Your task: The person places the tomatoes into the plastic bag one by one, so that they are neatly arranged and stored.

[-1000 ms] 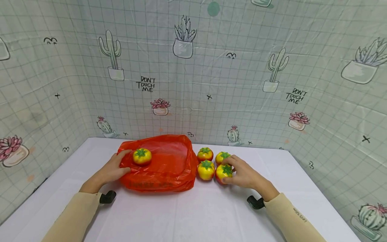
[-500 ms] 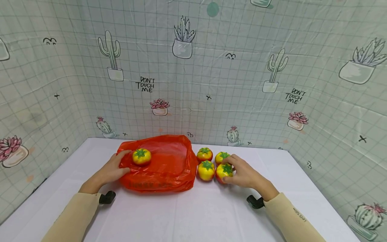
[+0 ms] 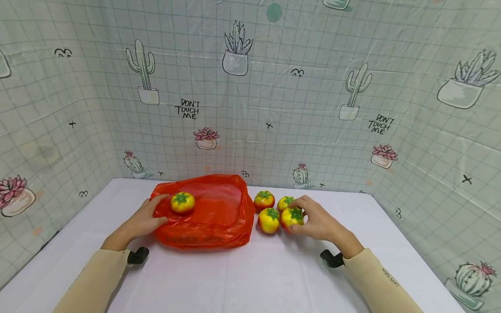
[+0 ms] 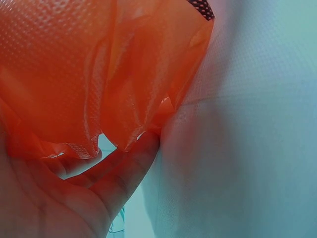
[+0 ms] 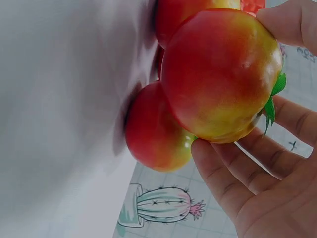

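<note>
In the head view, the left hand (image 3: 146, 217) is at the left end of a red plastic bag (image 3: 219, 213), its thumb and forefinger spread apart. A single tomato (image 3: 182, 204) sits at that end, just beside the fingers; I cannot tell whether it lies inside the bag or on a fold. Right of the bag, the right hand (image 3: 318, 221) pinches the held tomato (image 3: 289, 218) between thumb and fingers. Near it on the white table (image 3: 242, 282) stand the front tomato (image 3: 268, 221), the back left tomato (image 3: 264, 201) and the back right tomato (image 3: 284, 203), partly behind that hand.

The left wrist view shows what the head view hides: the other fingers of the left hand, fairly straight and close together, with tips at the bag's crinkled lower edge. Whether they grip the plastic I cannot tell.

The right wrist view alone shows the red underside of the held tomato, apparently clear of the table, with the thumb on one side and the fingers on the other. Other tomatoes show behind it.

Compared with half a second ago, the held tomato is slightly higher and its leaves tilt more. A narrow gap has opened between the front tomato and the bag. The left hand has stayed in place.
</note>
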### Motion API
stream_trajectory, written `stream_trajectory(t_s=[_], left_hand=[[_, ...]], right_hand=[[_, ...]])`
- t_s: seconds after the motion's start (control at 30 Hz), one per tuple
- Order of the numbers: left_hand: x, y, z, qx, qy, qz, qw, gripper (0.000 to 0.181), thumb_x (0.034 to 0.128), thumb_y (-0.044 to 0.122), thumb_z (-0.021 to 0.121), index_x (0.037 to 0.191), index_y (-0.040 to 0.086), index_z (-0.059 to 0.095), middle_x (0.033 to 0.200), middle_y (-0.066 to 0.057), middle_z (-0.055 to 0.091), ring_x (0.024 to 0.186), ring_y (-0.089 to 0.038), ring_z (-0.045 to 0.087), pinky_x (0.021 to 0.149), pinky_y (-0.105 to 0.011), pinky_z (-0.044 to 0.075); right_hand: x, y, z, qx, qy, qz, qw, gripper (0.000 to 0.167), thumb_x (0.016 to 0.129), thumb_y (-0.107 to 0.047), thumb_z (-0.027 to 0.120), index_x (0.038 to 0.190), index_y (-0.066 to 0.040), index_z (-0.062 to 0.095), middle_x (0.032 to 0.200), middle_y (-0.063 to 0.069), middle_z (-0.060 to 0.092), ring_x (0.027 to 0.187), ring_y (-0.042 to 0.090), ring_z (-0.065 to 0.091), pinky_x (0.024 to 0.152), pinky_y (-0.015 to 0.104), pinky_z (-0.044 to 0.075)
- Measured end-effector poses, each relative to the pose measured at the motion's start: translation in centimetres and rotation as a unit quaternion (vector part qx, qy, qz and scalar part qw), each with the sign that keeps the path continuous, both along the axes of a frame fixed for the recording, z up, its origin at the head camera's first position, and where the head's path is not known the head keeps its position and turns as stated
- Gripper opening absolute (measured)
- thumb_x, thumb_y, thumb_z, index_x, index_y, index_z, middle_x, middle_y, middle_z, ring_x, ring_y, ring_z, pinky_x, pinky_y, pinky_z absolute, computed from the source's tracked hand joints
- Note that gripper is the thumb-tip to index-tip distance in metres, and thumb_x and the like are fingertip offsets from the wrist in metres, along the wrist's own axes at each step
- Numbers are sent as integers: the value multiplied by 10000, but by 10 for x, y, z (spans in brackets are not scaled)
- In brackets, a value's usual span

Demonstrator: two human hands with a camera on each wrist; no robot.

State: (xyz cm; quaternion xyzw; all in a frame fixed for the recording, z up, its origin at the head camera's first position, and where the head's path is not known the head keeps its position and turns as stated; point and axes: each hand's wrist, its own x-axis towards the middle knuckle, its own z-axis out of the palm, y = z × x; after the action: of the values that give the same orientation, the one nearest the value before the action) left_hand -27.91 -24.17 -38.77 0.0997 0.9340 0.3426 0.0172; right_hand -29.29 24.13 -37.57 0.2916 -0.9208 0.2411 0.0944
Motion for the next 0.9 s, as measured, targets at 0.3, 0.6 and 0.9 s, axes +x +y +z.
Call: stream_trajectory(t_s=[0.3, 0.6, 0.9], left_hand=[[0, -1, -1, -5, 36, -26, 10000, 718, 836, 154, 635, 1440, 26, 268, 1361, -309, 326, 1223, -496, 348, 911, -605, 448], [0, -1, -1, 9, 59, -33, 10000, 715, 834, 148, 633, 1437, 20, 271, 1364, -310, 327, 1226, -496, 344, 919, -613, 437], [0, 0, -1, 25, 11, -5, 10000, 718, 836, 151, 631, 1441, 26, 265, 1364, -313, 320, 1225, -500, 346, 922, -618, 432]], right_hand=[[2, 0, 5, -101, 120, 98, 9998, 409, 734, -235, 753, 1109, -181, 601, 1079, -53, 548, 931, 120, 524, 822, 371, 497], [6, -2, 11, -207, 40, 9, 9998, 428, 745, -222, 762, 1136, -181, 594, 1093, -56, 540, 944, 126, 528, 847, 383, 504], [8, -7, 13, -435, 338, 251, 9982, 429, 740, -187, 763, 1128, -181, 581, 1114, -58, 531, 970, 117, 524, 853, 400, 504]])
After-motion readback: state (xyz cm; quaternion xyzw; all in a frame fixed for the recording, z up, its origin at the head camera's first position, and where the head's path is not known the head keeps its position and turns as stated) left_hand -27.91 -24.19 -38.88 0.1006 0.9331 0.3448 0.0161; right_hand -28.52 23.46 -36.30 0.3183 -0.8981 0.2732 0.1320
